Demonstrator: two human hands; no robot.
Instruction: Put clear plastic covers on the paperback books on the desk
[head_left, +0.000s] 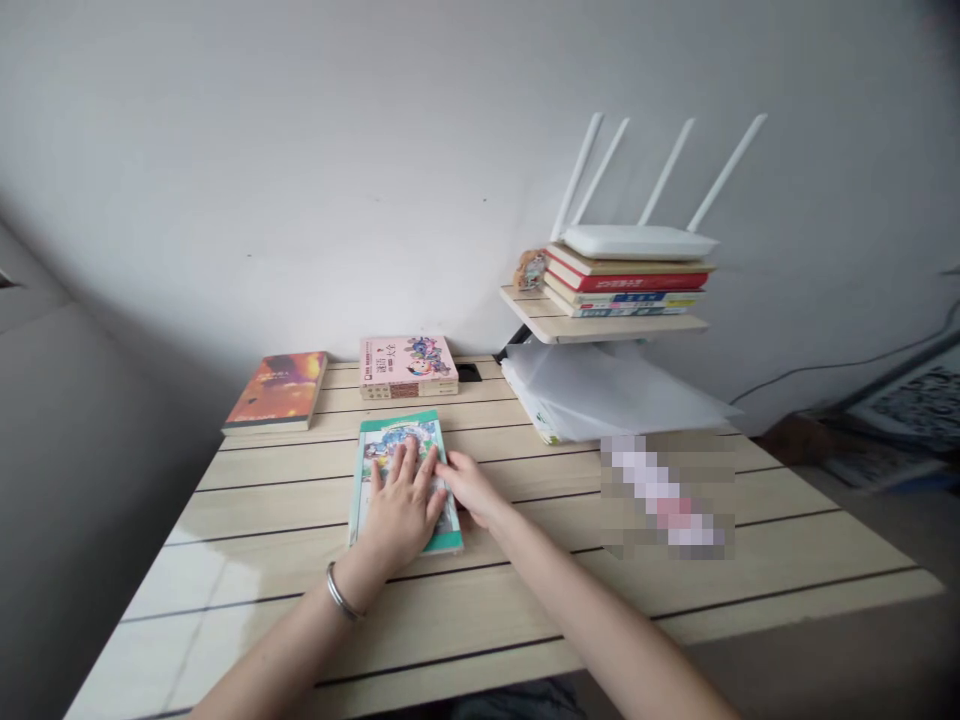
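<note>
A green-edged picture book (379, 440) lies flat on the wooden table (525, 590). My left hand (401, 505) rests on its cover, palm down, fingers stretched out and apart; a metal bracelet circles that wrist. My right hand (469, 487) sits at the book's right edge, fingers touching the edge of the cover and partly hidden behind the left hand.
At the table's back lie an orange book (279, 390) and a pink stack of books (407, 366). A small shelf (600, 326) at the right carries several books and a white router (637, 240). White sheets (607, 395) lie beneath it. A grey wall stands behind.
</note>
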